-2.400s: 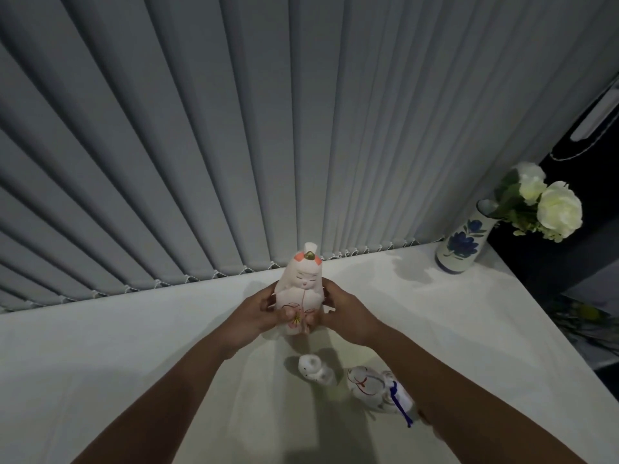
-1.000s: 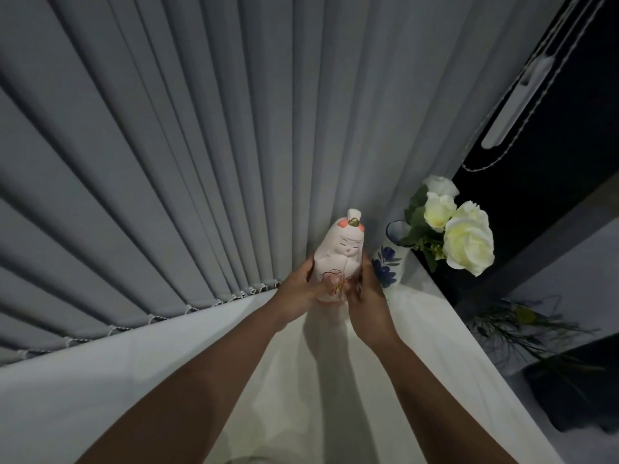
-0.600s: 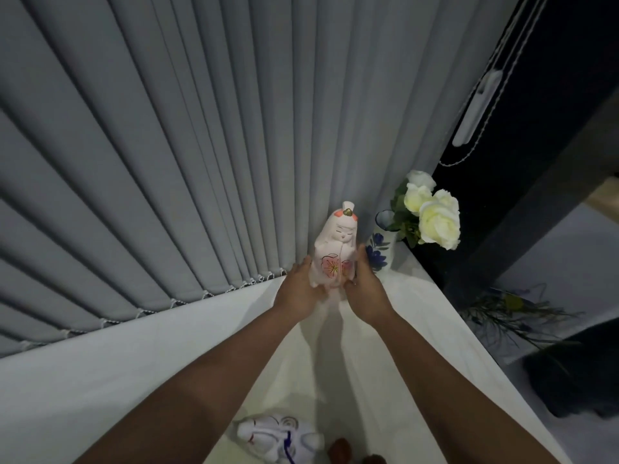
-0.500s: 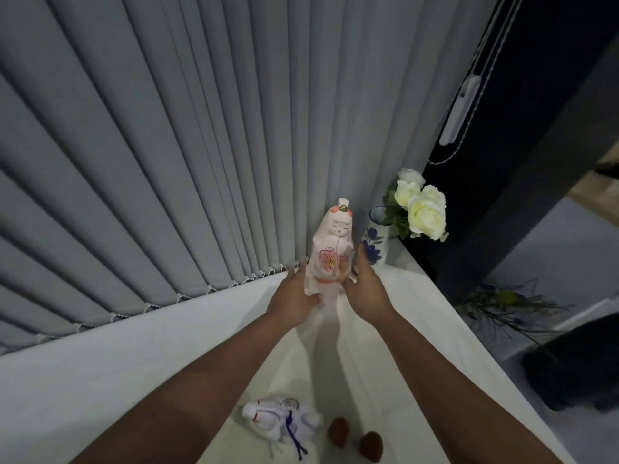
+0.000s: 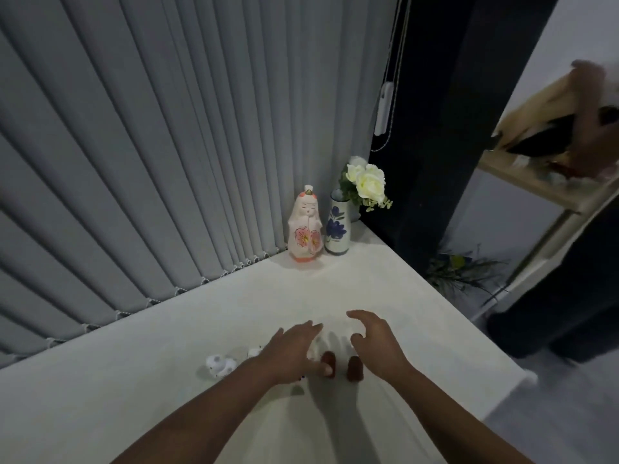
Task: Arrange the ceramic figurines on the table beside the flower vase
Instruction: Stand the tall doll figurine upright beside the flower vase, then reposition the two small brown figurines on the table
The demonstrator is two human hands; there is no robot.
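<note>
A tall pink-and-white doll figurine (image 5: pixel 304 226) stands upright at the table's far corner, just left of the blue-flowered vase (image 5: pixel 336 229) holding white roses (image 5: pixel 366 182). Neither hand touches it. My left hand (image 5: pixel 291 349) hovers open over the near middle of the table, partly covering a white figurine with blue markings. My right hand (image 5: pixel 376 339) is open beside it. Two small reddish-brown pieces (image 5: pixel 354 368) sit between the hands. A small white figurine (image 5: pixel 219 364) lies to the left of my left hand.
The white table (image 5: pixel 385 289) ends at a right edge with a drop to the floor. Grey vertical blinds (image 5: pixel 167 145) run along the back. A blind cord control (image 5: pixel 384 108) hangs by a dark pillar. A plant (image 5: pixel 462 272) sits on the floor, and another person stands at far right.
Both hands have let go of the doll figurine, which now stands beside the vase. They have pulled back toward me, over the small figurines near the table's middle.
</note>
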